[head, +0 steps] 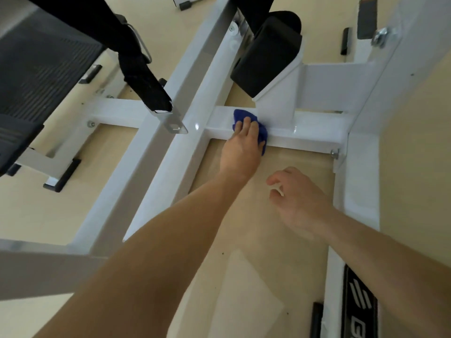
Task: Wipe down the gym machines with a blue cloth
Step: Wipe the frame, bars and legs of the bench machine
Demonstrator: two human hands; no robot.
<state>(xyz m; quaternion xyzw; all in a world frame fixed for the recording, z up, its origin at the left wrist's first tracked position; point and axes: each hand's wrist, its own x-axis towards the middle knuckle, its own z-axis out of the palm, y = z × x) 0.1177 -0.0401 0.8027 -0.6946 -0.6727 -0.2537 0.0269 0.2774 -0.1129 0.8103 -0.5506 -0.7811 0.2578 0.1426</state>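
- Blue cloth lies on the crossbar, pressed under the left hand's flat fingers.
- The crossbar runs sideways, mostly right of the cloth.
- Right hand hangs below the crossbar, loosely curled, empty.

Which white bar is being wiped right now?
The crossbar right of the long beam: the left hand presses the cloth on it; the other bars are untouched.

A single wide-angle view is given, taken from head height. It is aimed forward and steeply down, at close range, onto the white machine frame and the floor.
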